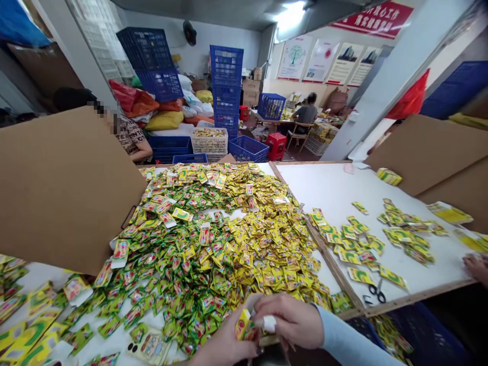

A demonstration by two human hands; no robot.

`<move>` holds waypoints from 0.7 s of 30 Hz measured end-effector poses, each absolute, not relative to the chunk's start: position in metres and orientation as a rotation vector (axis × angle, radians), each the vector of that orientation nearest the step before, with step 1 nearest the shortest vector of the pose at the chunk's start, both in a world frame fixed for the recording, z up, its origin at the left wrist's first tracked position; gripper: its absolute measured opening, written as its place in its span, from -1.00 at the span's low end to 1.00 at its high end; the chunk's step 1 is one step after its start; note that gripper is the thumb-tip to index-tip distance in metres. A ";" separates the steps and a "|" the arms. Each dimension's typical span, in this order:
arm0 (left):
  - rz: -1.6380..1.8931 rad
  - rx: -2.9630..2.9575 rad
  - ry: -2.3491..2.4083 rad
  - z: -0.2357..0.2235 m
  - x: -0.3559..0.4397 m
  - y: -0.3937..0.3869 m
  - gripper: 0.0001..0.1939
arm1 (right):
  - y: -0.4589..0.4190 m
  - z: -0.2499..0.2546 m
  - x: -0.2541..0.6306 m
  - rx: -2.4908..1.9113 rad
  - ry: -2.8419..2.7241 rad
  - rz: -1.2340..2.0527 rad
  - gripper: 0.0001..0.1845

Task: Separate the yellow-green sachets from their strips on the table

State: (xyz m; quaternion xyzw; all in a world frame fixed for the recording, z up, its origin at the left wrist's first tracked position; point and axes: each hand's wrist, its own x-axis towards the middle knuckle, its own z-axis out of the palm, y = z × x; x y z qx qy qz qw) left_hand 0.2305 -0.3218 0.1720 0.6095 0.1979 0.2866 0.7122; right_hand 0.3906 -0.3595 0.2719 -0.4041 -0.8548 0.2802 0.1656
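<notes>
A big heap of small yellow-green sachets covers the white table in front of me. At the bottom edge my left hand is closed on a small stack of sachets. My right hand, in a light blue sleeve, pinches a small white piece right beside that stack. Both hands meet just at the near rim of the heap.
A cardboard sheet stands at the left, more cardboard at the right. A second white board holds scattered sachets and small scissors. Another person's hand rests at its right edge. Blue crates and seated people are behind.
</notes>
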 end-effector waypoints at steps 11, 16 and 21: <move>0.902 1.626 0.682 0.117 0.292 -0.306 -0.08 | -0.374 0.187 0.489 -1.637 -1.588 0.335 -0.92; 0.946 1.389 0.845 0.075 0.314 -0.299 -0.19 | -0.365 0.217 0.657 -1.921 -1.203 0.063 -0.89; 0.836 1.452 0.878 0.087 0.329 -0.326 -0.33 | -0.322 0.268 0.749 -1.957 -1.142 -0.097 -0.76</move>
